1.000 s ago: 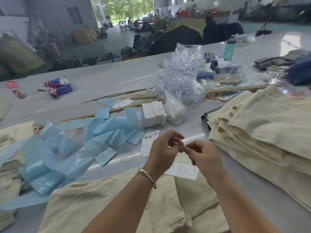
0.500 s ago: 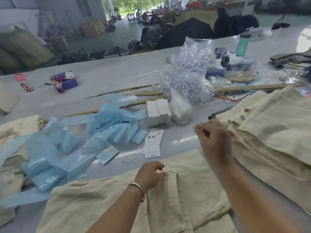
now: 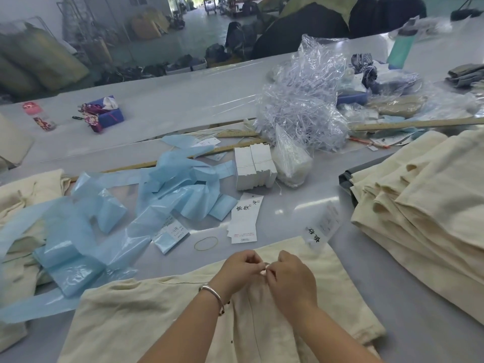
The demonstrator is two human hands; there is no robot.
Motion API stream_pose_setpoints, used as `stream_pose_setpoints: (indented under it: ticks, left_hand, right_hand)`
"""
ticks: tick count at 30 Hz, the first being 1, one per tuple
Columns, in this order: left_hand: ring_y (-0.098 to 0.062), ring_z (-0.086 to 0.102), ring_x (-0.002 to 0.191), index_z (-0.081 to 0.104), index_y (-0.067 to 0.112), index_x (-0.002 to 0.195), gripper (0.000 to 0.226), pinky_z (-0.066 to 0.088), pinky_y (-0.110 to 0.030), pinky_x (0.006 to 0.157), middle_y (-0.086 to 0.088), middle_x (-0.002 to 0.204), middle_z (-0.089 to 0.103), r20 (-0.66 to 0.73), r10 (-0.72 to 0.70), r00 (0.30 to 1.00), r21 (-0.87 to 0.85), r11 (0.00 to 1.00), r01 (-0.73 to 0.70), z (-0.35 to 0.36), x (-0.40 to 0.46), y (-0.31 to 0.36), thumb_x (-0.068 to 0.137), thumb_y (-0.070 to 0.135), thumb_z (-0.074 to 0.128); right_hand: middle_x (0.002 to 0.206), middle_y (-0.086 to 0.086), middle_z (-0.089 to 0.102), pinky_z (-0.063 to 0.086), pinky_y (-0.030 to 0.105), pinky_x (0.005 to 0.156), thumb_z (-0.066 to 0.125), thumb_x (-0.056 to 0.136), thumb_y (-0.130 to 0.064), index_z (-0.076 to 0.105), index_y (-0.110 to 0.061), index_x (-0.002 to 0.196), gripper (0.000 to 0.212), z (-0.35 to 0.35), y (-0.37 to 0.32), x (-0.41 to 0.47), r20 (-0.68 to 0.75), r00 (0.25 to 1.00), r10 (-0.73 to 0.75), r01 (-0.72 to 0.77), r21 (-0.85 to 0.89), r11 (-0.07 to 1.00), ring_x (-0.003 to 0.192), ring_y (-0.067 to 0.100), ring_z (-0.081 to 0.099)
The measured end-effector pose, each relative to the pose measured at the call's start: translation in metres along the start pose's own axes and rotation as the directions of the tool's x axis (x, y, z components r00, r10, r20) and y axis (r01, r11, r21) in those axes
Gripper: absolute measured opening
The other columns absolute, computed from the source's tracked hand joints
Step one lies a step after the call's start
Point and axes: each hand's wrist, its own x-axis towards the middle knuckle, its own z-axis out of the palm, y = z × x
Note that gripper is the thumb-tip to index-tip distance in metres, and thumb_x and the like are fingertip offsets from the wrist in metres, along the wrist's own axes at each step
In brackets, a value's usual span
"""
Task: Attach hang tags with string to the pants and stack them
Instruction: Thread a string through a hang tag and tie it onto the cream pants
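Cream pants (image 3: 157, 318) lie flat on the grey table in front of me. My left hand (image 3: 239, 271) and my right hand (image 3: 290, 277) meet at the waistband, fingertips pinched together on a thin string (image 3: 265, 267). A blurred white hang tag (image 3: 323, 229) with black characters lies just past the waistband to the right. More hang tags (image 3: 245, 218) lie flat ahead, and a block of white tags (image 3: 252, 167) stands behind them. A stack of cream pants (image 3: 429, 203) is on the right.
Crumpled blue plastic bags (image 3: 110, 213) cover the left. A rubber band (image 3: 206, 243) lies near the tags. A clear bag of plastic strings (image 3: 301, 100) and a small bag (image 3: 292, 163) sit ahead. Wooden rulers (image 3: 408, 124) run across. More cream cloth (image 3: 23, 195) is at far left.
My right hand came down from above the right stack to the waistband and met my left hand. A hang tag now lies past the waistband. The view tilted down.
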Motion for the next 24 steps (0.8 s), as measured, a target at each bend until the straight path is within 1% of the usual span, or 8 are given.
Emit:
stream_pose_setpoints:
  ticks: [4,8,10,13,16,18,21,24]
  left_hand:
    - [-0.009,0.053,0.064,0.061,0.013,0.071,0.023,0.044,-0.014,0.064,-0.002,0.068,0.058,-0.005,-0.008,1.000,-0.092,0.996,0.008,-0.001,-0.005,-0.001,0.088,-0.001,0.064]
    - [-0.008,0.057,0.062,0.066,0.011,0.070,0.024,0.047,-0.016,0.063,-0.002,0.067,0.063,0.065,-0.009,0.998,-0.121,0.993,0.017,-0.004,-0.005,0.002,0.089,-0.002,0.062]
    - [-0.010,0.057,0.063,0.067,0.013,0.074,0.020,0.048,-0.017,0.063,-0.003,0.071,0.064,-0.005,-0.020,1.000,-0.056,0.998,0.020,-0.004,-0.002,0.002,0.088,-0.001,0.062]
    - [-0.011,0.058,0.069,0.070,0.014,0.091,0.019,0.050,-0.023,0.075,-0.001,0.078,0.065,-0.125,-0.018,0.992,0.113,0.993,0.032,-0.004,0.003,-0.003,0.085,-0.001,0.059]
    - [-0.002,0.058,0.066,0.076,0.013,0.089,0.016,0.048,-0.015,0.072,0.007,0.074,0.068,-0.095,-0.001,0.995,0.174,0.985,0.018,-0.004,0.004,-0.009,0.084,0.003,0.064]
    - [0.004,0.057,0.059,0.077,0.015,0.080,0.012,0.045,-0.011,0.064,0.012,0.066,0.068,-0.065,-0.036,0.997,0.150,0.988,0.045,-0.004,0.005,-0.007,0.083,0.008,0.068]
    - [0.000,0.049,0.049,0.069,0.020,0.061,0.026,0.040,-0.015,0.057,0.014,0.048,0.058,-0.026,-0.118,0.993,0.171,0.978,0.121,0.000,0.009,-0.001,0.083,0.008,0.064]
    - [0.000,0.045,0.041,0.065,0.017,0.060,0.030,0.037,-0.012,0.049,0.011,0.043,0.054,-0.005,-0.154,0.988,0.163,0.975,0.153,-0.001,0.011,0.004,0.085,0.003,0.060]
  right_hand:
    - [0.047,0.002,0.049,0.040,0.029,0.038,0.090,0.034,-0.006,0.058,-0.014,0.038,0.033,0.005,-0.007,-0.001,-0.017,1.000,0.018,-0.018,-0.019,1.000,0.041,0.023,0.051]
    - [0.044,-0.001,0.050,0.044,0.031,0.043,0.073,0.041,-0.014,0.057,-0.017,0.036,0.018,0.009,-0.009,0.003,0.007,1.000,-0.005,0.006,-0.175,0.985,0.041,0.021,0.051]
    - [0.042,0.000,0.049,0.044,0.031,0.043,0.068,0.041,-0.018,0.057,-0.018,0.034,0.013,0.010,-0.008,0.006,0.009,1.000,0.001,0.001,-0.183,0.983,0.039,0.019,0.051]
    - [0.041,-0.001,0.049,0.042,0.029,0.041,0.087,0.031,-0.016,0.058,-0.022,0.035,0.031,0.016,-0.006,0.008,0.048,0.999,0.015,-0.008,-0.126,0.992,0.037,0.017,0.051]
    - [0.041,-0.002,0.047,0.041,0.027,0.041,0.091,0.025,-0.012,0.056,-0.022,0.036,0.038,0.023,-0.002,0.005,0.049,0.998,0.051,-0.049,-0.050,0.998,0.037,0.018,0.049]
    - [0.043,0.000,0.051,0.042,0.029,0.045,0.089,0.032,-0.016,0.058,-0.019,0.038,0.032,0.022,-0.004,0.004,0.066,0.996,0.052,-0.048,-0.061,0.997,0.040,0.019,0.051]
    - [0.072,0.001,0.065,0.041,0.034,0.070,0.074,0.067,-0.030,0.072,-0.019,0.066,0.012,0.019,-0.007,0.013,0.106,0.991,0.080,-0.059,-0.191,0.980,0.071,0.021,0.061]
    - [0.048,-0.002,0.055,0.045,0.032,0.052,0.088,0.032,-0.028,0.062,-0.022,0.041,0.029,0.014,-0.006,0.014,0.072,0.996,0.049,-0.032,-0.216,0.976,0.048,0.019,0.055]
